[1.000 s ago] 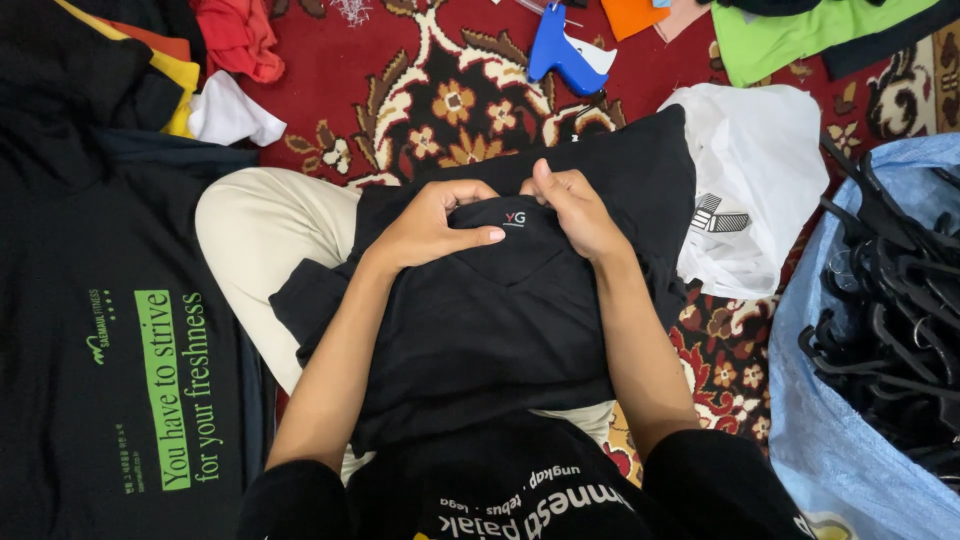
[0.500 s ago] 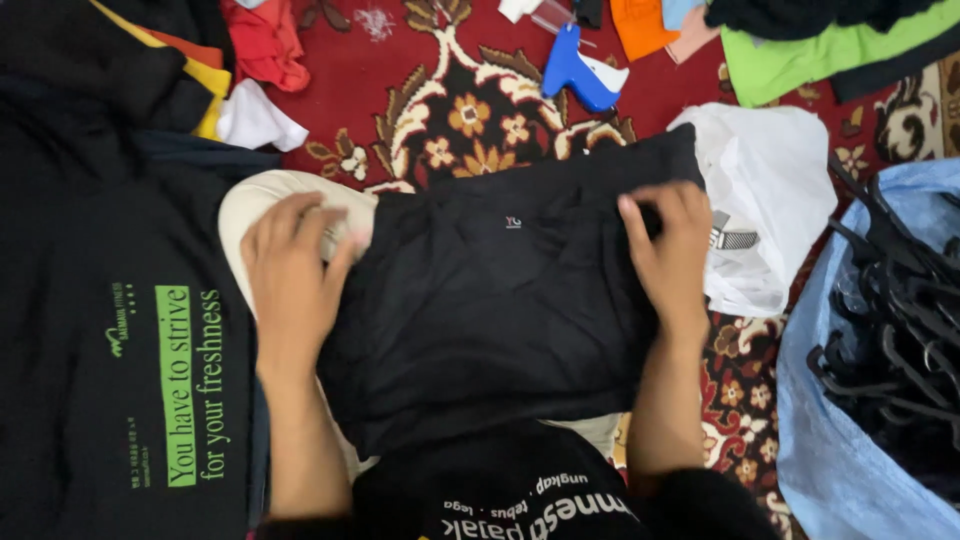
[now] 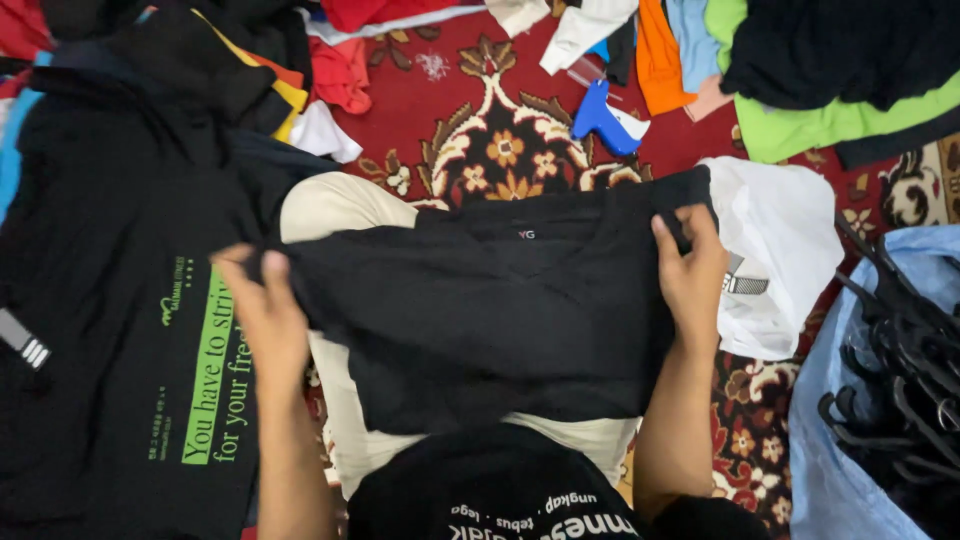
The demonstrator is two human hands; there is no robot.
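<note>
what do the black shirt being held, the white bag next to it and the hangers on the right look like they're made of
Black shirt: soft matte knit, probably cotton jersey; it sags and creases between the left hand and right hand. White bag: thin plastic film, judging by its faint sheen and crinkles. Black hangers: likely moulded plastic, glossy thin bars.

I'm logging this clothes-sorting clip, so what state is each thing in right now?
Black garment: spread flat across the lap, held at both side edges.
Left hand: gripping the garment's left edge.
Right hand: gripping the garment's right edge.
Black printed shirt: lying flat on the floor.
Black hangers: piled in the blue bag.
White plastic bag: crumpled on the carpet.
</note>
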